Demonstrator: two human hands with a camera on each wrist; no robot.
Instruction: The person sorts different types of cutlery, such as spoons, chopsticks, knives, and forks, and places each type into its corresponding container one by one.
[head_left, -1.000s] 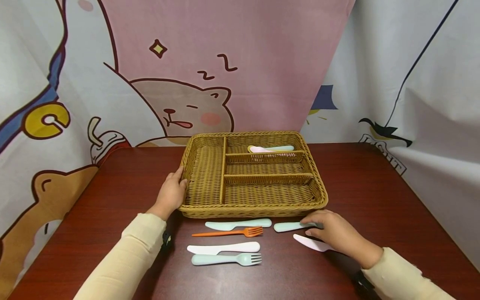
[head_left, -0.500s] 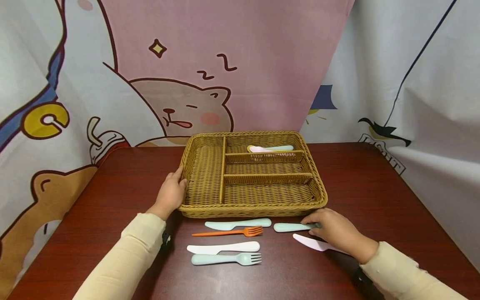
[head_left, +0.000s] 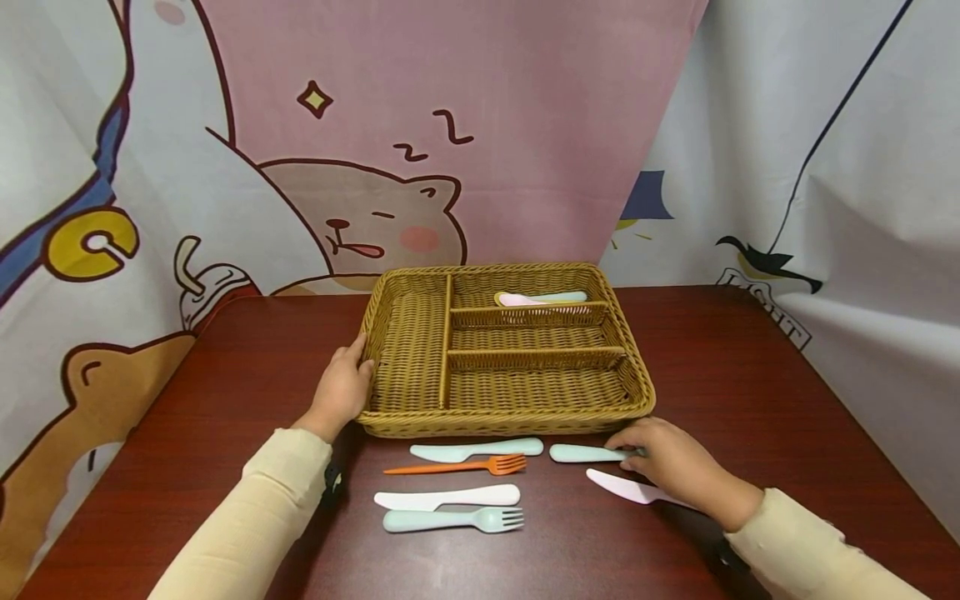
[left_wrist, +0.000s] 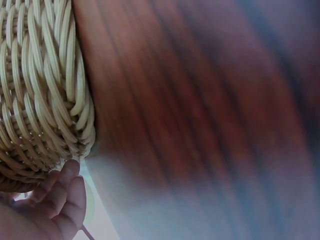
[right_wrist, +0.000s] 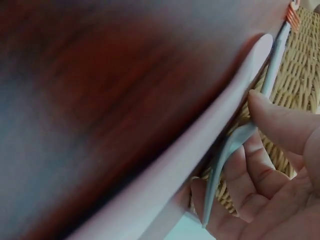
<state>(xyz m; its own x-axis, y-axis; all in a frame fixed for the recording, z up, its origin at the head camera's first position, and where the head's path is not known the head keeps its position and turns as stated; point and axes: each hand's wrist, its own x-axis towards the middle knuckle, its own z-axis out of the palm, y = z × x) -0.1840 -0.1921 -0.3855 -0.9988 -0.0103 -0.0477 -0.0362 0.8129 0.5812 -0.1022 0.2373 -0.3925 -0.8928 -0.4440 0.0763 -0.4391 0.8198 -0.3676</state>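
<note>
My right hand (head_left: 667, 462) pinches a light blue piece of cutlery (head_left: 581, 453) just in front of the basket's right corner. The handle points left and the far end is behind the fingers; a curved neck (right_wrist: 240, 137) shows in the right wrist view, but I cannot tell the kind. Below this hand lies a pink knife (head_left: 626, 486), partly covered by it. My left hand (head_left: 341, 387) rests against the left side of the wicker basket (head_left: 510, 421). In the left wrist view, its relaxed fingers (left_wrist: 75, 200) touch the basket's corner.
Left of the right hand lie a light blue knife (head_left: 480, 449), an orange fork (head_left: 453, 467), a white knife (head_left: 450, 497) and a light blue fork (head_left: 450, 520). The basket's back compartment holds a few spoons (head_left: 517, 299). A printed curtain (head_left: 540, 133) hangs behind the table.
The right hand and the light blue piece of cutlery have shifted very slightly to the right. The left hand, the basket and the other cutlery look unmoved.
</note>
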